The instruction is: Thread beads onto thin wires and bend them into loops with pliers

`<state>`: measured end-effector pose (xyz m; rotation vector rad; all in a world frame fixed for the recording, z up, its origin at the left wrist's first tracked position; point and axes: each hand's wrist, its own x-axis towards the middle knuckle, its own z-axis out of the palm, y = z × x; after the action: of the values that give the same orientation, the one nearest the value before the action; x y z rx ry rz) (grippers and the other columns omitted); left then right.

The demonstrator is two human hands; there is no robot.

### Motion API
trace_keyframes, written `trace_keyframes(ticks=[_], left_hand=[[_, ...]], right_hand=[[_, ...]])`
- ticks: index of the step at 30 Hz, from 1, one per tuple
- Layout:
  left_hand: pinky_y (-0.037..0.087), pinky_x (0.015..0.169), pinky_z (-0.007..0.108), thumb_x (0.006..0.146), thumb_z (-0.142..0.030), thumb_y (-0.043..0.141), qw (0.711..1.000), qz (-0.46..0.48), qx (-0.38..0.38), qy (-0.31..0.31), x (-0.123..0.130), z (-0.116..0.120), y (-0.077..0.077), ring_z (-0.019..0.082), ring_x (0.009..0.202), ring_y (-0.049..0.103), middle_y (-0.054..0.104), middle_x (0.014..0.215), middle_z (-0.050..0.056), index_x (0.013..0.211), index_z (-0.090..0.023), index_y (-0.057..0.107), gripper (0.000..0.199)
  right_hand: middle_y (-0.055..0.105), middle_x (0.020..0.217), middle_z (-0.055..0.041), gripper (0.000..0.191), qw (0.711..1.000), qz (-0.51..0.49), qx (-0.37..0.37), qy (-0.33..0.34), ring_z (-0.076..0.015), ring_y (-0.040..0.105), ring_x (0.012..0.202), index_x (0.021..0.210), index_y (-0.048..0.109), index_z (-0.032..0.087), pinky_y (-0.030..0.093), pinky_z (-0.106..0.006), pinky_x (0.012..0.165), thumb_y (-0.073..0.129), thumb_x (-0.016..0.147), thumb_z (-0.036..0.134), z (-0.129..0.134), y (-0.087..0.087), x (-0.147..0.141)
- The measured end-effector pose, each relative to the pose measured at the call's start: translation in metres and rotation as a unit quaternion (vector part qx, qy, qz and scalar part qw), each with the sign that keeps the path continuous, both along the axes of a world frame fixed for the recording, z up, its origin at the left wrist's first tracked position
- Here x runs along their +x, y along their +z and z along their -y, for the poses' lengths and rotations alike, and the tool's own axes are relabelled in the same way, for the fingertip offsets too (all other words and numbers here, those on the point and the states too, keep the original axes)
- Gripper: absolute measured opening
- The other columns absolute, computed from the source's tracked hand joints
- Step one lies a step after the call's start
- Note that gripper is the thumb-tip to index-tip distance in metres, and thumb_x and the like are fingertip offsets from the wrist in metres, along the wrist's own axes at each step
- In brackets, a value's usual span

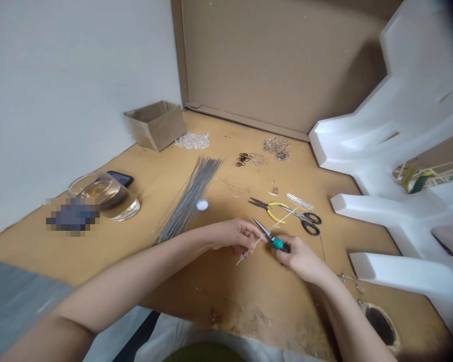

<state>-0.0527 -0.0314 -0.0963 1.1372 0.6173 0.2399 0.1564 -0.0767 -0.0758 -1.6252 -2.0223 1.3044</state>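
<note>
Between the fingertips of my left hand is a thin, straight, pale wire, which slants up to the right. My right hand is wrapped round needle-nose pliers with green and black handles. The pliers' jaws point up and left and cross the wire close to my left fingers; whether they grip it I cannot tell. Just beyond my hands lie yellow-handled pliers and black-handled scissors. A bundle of grey wires is spread beyond my left forearm.
A cardboard box stands at the back beside a pile of clear pieces. Black rings and small wire bits lie farther right. A glass of liquid is at left, near a phone. White foam borders the right.
</note>
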Motion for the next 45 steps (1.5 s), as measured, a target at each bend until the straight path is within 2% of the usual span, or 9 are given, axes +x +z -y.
trace_keyframes(ticks=[5,11,16,18,20,22,24,34,45], left_hand=[[0.045,0.049,0.019,0.066,-0.025,0.064,1.000,0.000,0.006,-0.009,-0.002,-0.002,0.002,0.007,0.050,0.054,0.056,0.060,-0.003,0.095,-0.015,0.059,0.031],[0.046,0.050,0.020,0.063,-0.031,0.069,0.998,-0.026,-0.038,-0.046,-0.002,-0.003,0.004,0.007,0.050,0.054,0.056,0.058,-0.002,0.077,-0.012,0.060,0.026],[0.045,0.051,0.021,0.059,-0.032,0.071,0.995,-0.055,-0.047,-0.070,-0.003,0.007,0.019,0.008,0.050,0.054,0.058,0.057,-0.001,0.070,-0.011,0.060,0.026],[0.045,0.054,0.022,0.063,-0.032,0.069,0.999,-0.016,-0.008,-0.032,-0.005,0.009,0.031,0.008,0.052,0.054,0.059,0.060,0.000,0.073,-0.011,0.061,0.024],[0.045,0.060,0.022,0.067,-0.029,0.066,0.993,0.013,0.070,0.091,-0.007,0.009,0.042,0.008,0.057,0.054,0.059,0.063,0.000,0.075,-0.012,0.061,0.020],[0.043,0.063,0.021,0.068,-0.027,0.065,0.970,0.014,0.142,0.198,-0.007,0.008,0.047,0.007,0.060,0.053,0.059,0.064,0.000,0.073,-0.011,0.060,0.017],[0.043,0.062,0.022,0.067,-0.026,0.065,0.959,0.008,0.166,0.229,-0.003,0.008,0.045,0.008,0.060,0.052,0.058,0.065,0.000,0.071,-0.011,0.060,0.016],[0.038,0.057,0.019,0.071,-0.025,0.058,0.935,-0.076,0.283,0.198,0.011,0.016,0.022,0.009,0.063,0.051,0.059,0.066,0.000,0.071,-0.012,0.063,0.013],[0.038,0.056,0.019,0.067,-0.028,0.061,0.959,-0.087,0.204,0.177,0.015,0.014,0.019,0.009,0.059,0.051,0.059,0.063,0.000,0.071,-0.012,0.062,0.016]], right_hand=[[0.045,0.057,0.0034,0.007,0.997,0.046,0.055,0.015,-0.0092,0.039,0.050,0.070,0.053,0.018,0.029,-0.021,0.047,0.046,0.072,0.018,0.000,0.002,-0.001],[0.047,0.055,0.0030,0.009,0.988,0.126,0.088,0.021,-0.0098,0.040,0.050,0.065,0.052,0.018,0.027,-0.021,0.047,0.046,0.070,0.020,0.001,0.002,0.000],[0.056,0.059,-0.0006,0.013,0.957,0.251,0.131,-0.062,-0.0130,0.046,0.052,0.077,0.059,0.021,0.027,-0.023,0.050,0.047,0.072,0.025,-0.002,0.009,0.013],[0.058,0.060,-0.0014,0.013,0.956,0.259,0.128,-0.049,-0.0138,0.048,0.053,0.077,0.059,0.021,0.027,-0.023,0.051,0.048,0.072,0.025,-0.001,0.011,0.016],[0.059,0.061,-0.0012,0.011,0.960,0.248,0.127,-0.010,-0.0141,0.050,0.054,0.075,0.058,0.022,0.027,-0.023,0.051,0.048,0.072,0.025,0.002,0.012,0.013],[0.060,0.062,-0.0010,0.010,0.962,0.238,0.130,0.027,-0.0146,0.053,0.055,0.072,0.057,0.023,0.027,-0.023,0.052,0.048,0.073,0.027,0.008,0.013,0.005],[0.062,0.063,-0.0011,0.011,0.960,0.239,0.136,0.054,-0.0155,0.055,0.057,0.071,0.057,0.023,0.027,-0.024,0.052,0.048,0.074,0.028,0.014,0.013,-0.004],[0.067,0.071,-0.0034,0.013,0.942,0.278,0.159,0.104,-0.0211,0.061,0.065,0.076,0.060,0.025,0.027,-0.026,0.053,0.049,0.073,0.029,0.026,0.012,-0.018],[0.066,0.070,-0.0037,0.013,0.938,0.280,0.171,0.115,-0.0210,0.061,0.065,0.076,0.060,0.023,0.026,-0.026,0.052,0.050,0.073,0.030,0.027,0.008,-0.021]])
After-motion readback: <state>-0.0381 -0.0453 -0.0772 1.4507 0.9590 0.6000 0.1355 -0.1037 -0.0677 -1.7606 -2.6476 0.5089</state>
